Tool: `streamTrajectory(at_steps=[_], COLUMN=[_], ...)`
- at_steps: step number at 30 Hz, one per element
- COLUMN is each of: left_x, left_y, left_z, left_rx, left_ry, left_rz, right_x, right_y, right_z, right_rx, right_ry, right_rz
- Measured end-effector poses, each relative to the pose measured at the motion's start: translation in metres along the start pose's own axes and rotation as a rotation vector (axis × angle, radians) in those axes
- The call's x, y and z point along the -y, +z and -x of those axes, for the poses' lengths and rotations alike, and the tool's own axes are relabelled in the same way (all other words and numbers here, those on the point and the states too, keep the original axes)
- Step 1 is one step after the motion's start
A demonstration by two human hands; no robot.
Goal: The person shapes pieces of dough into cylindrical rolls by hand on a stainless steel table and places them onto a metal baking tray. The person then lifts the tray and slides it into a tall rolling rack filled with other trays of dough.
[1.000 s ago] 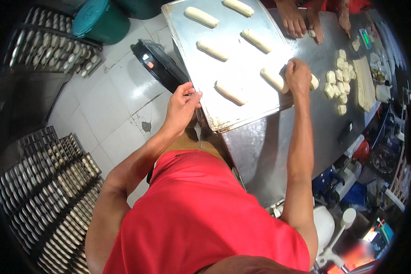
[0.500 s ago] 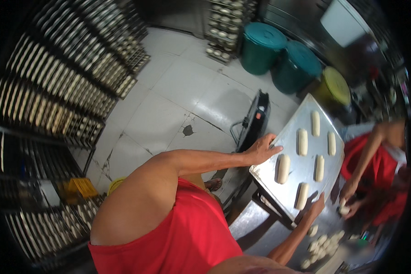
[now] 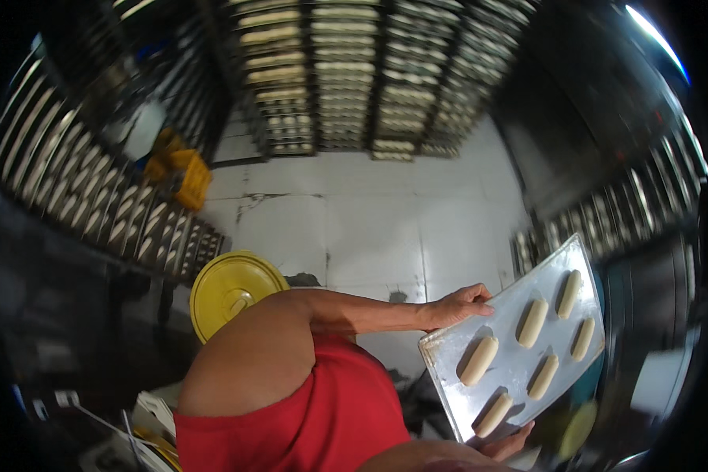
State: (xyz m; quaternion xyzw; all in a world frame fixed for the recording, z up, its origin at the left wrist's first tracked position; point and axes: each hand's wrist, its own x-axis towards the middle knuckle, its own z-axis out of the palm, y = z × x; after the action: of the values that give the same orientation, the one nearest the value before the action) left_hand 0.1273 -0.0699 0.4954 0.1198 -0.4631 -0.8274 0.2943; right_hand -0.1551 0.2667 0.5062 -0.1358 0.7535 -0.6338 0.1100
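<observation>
I carry a metal baking sheet (image 3: 508,334) at the lower right, holding several pale dough logs (image 3: 534,322) laid apart in two rows. My left hand (image 3: 458,309) grips its left edge near the upper end, thumb over the rim and fingers curled. My right hand (image 3: 510,442) is closed on the lower right edge, partly hidden by the sheet. The sheet slants from the bottom toward the upper right.
Racks of dough-filled trays (image 3: 342,79) line the far side, with more racks (image 3: 94,177) at left and right. A yellow lidded bucket (image 3: 228,291) is beside my left arm, a yellow crate (image 3: 187,179) behind it. Dark steel cabinets (image 3: 562,126) are at the right.
I have turned away from the steel table and co-worker, now out of view, toward the racks, taking the sheet off the table. The sheet now shows lower right.
</observation>
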Motion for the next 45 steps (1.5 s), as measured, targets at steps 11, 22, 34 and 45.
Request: streamTrajectory(at_steps=[11, 22, 34, 45], left_x=[-0.163, -0.223, -0.37, -0.52], left_y=[-0.164, -0.23, -0.324, -0.525], left_z=[0.119, 0.172, 0.249, 0.425], left_rx=[-0.219, -0.759, -1.158, -1.08], left_ry=[0.602, 0.879, 1.425, 1.617], left_rz=[-0.155, 0.656, 0.149, 0.015], right_x=[0.168, 0.22, 0.174, 0.098], right_y=[0.391, 0.718, 0.94, 1.105], right_z=[-0.009, 0.0, 0.103, 0.235], right_rx=[0.833, 1.641, 1.997, 1.917], right_ry=[-0.236, 0.066, 0.247, 0.177], right_rz=[0.224, -0.121, -0.013, 0.34])
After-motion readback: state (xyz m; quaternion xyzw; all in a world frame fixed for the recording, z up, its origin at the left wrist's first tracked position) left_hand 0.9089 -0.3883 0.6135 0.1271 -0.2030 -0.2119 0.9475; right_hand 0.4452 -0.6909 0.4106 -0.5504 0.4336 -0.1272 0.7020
